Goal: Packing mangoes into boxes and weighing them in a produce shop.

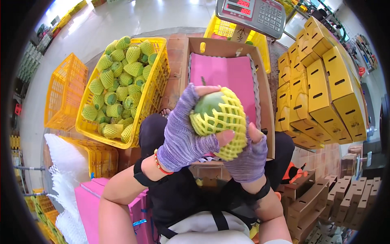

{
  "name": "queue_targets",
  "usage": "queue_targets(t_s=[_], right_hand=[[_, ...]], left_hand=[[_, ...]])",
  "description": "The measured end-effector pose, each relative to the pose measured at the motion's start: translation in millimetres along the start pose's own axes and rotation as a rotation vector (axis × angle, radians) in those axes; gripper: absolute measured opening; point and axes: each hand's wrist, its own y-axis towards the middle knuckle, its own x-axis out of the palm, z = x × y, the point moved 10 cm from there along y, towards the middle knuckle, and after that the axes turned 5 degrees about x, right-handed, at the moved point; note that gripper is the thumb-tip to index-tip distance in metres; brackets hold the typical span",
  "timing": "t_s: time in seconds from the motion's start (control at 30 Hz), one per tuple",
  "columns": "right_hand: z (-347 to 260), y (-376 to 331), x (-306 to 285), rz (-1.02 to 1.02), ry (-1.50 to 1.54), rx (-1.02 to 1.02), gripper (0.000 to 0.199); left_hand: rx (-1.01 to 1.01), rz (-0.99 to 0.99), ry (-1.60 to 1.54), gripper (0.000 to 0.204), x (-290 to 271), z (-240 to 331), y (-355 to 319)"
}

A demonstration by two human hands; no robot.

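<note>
— Stacked yellow cardboard cartons (pixel 319 93) flank a floor of reddish tiles (pixel 174 51), a grey digital scale (pixel 266 18) beyond. What occupies the worker?

— One large green fruit (pixel 208 105), partly clad in a yellow foam-mesh sleeve (pixel 230 122), held between two hands above the near part of an open brown cardboard box (pixel 264 91) lined with a pink sheet (pixel 221 65).

— Are the fingers closed?

— Left hand (pixel 178 132), in a purple knitted fingerless glove: fingers curled on the fruit, thumb across the mesh. Right hand (pixel 249 157), gloved alike, rests against the sleeve's lower right side; most fingers are hidden, so their closure cannot be told.

— Which step?

— Apparently fitting or checking the sleeve, as bare skin shows at the upper left. A next move would call for a steady left hold while the right eases the mesh evenly.

— And alongside?

— A yellow slatted plastic crate (pixel 157 91), heaped with netted green fruits (pixel 118 87), at the worker's left.
</note>
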Motion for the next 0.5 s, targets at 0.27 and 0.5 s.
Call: queue_targets(t_s=[0.27,0.5], right_hand=[[14.0,8.7,-14.3,0.095,-0.369,0.023,0.052],[15.3,7.7,30.5,0.176,-2.072,-0.590,0.059]], left_hand=[[-0.233,0.085,0.405,0.037,-114.5,-62.5,-1.8],[-0.828,0.982,1.286,0.067,-482.8,-134.1,-229.3]])
